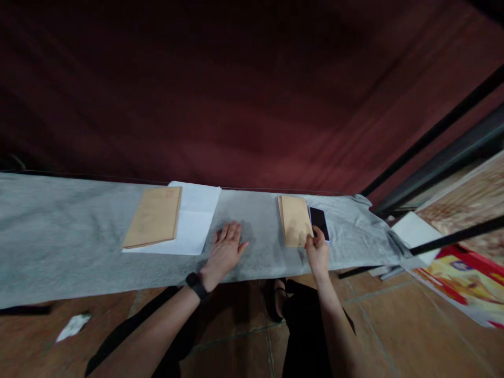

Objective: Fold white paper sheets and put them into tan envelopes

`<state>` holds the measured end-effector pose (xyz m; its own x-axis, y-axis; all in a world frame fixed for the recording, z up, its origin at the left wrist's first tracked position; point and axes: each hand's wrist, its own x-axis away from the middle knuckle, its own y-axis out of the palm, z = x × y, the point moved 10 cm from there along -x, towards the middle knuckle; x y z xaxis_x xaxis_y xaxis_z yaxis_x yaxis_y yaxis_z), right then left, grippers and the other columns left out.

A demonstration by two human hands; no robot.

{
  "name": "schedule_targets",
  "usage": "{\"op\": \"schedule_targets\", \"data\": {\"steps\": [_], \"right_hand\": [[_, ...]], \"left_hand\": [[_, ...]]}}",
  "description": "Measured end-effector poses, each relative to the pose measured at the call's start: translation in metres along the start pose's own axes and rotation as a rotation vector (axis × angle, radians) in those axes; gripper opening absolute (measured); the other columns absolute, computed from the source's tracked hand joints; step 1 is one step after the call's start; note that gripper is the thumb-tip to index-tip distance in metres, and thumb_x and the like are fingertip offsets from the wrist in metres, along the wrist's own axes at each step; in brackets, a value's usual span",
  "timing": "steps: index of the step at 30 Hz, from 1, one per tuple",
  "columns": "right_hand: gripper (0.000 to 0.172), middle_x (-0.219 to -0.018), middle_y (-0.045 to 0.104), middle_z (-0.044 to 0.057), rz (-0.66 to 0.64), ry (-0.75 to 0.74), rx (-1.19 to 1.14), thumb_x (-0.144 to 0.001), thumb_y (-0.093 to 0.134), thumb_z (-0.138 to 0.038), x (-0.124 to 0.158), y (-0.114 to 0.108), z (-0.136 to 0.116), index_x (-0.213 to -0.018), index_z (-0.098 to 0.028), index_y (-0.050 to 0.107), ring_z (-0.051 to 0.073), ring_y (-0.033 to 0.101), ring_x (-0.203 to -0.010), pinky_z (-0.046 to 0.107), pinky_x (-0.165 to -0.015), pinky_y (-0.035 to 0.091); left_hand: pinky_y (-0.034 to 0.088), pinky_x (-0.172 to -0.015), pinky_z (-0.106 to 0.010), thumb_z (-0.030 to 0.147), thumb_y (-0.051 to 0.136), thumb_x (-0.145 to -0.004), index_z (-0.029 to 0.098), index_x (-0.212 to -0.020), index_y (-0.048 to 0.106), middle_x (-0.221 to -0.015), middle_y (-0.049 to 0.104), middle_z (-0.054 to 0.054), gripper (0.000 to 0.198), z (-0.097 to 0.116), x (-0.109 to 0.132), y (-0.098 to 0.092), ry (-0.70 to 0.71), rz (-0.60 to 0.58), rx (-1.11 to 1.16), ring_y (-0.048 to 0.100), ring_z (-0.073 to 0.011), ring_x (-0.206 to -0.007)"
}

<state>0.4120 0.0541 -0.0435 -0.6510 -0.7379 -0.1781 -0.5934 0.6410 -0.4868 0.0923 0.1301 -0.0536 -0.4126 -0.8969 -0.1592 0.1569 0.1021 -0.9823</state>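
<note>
One flat tan paper packet (151,216) already on white paper sheet (196,215); second tan packet (296,216) separate on grey cloth-covered surface (255,252), corner pinched by right hand's (318,252) fingers. Left hand (225,253) flat, grasping nothing.

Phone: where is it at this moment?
Right of centre in the head view, the phone lies on the cloth, by brown paper and the right hand.

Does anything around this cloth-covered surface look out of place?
Yes: a white scrap, perhaps crumpled paper, lies on the tiled floor at the picture's lower left, like dropped litter. On the grey cloth, I see no spill.
</note>
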Motion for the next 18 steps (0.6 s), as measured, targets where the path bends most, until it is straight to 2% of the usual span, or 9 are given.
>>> {"op": "schedule_targets", "data": {"steps": [4, 7, 12, 18], "right_hand": [[0.048, -0.059, 0.060, -0.005, -0.172, -0.135, -0.078, -0.086, 0.053, -0.038, 0.020, 0.045, -0.037, -0.129, -0.017, 0.060, 0.017, 0.059, -0.057, 0.027, -0.062, 0.045], [0.041, -0.070, 0.068, -0.002, -0.304, -0.160, -0.126, -0.082, 0.059, -0.035, 0.042, 0.084, -0.054, -0.121, -0.024, 0.066, 0.020, 0.065, -0.066, 0.028, -0.066, 0.048], [0.036, -0.076, 0.073, 0.001, -0.472, -0.243, -0.052, -0.082, 0.061, -0.028, 0.074, 0.132, -0.070, -0.117, -0.029, 0.069, 0.022, 0.069, -0.071, 0.029, -0.072, 0.052], [0.035, -0.088, 0.078, 0.003, -0.510, -0.378, 0.108, -0.089, 0.054, -0.025, 0.090, 0.151, -0.082, -0.120, -0.031, 0.069, 0.022, 0.072, -0.075, 0.030, -0.072, 0.053]], "left_hand": [[0.039, -0.107, -0.058, 0.036, 0.043, -0.098, 0.003, -0.149, 0.040, -0.154, 0.039, -0.027, 0.061, -0.065, -0.003, -0.014, -0.335, 0.018, -0.133, 0.037, -0.0421, -0.142], [0.046, -0.100, -0.051, 0.032, 0.046, -0.097, 0.000, -0.145, 0.044, -0.147, 0.047, -0.030, 0.058, -0.094, 0.000, -0.014, -0.446, -0.017, -0.151, 0.047, -0.0408, -0.134], [0.052, -0.090, -0.044, 0.028, 0.045, -0.097, 0.002, -0.131, 0.056, -0.134, 0.057, -0.027, 0.044, -0.102, -0.001, -0.015, -0.436, -0.047, -0.147, 0.057, -0.0348, -0.120], [0.054, -0.079, -0.040, 0.016, 0.040, -0.095, 0.000, -0.114, 0.063, -0.114, 0.064, -0.026, 0.034, -0.104, -0.005, -0.019, -0.431, -0.073, -0.114, 0.065, -0.0326, -0.105]]}}
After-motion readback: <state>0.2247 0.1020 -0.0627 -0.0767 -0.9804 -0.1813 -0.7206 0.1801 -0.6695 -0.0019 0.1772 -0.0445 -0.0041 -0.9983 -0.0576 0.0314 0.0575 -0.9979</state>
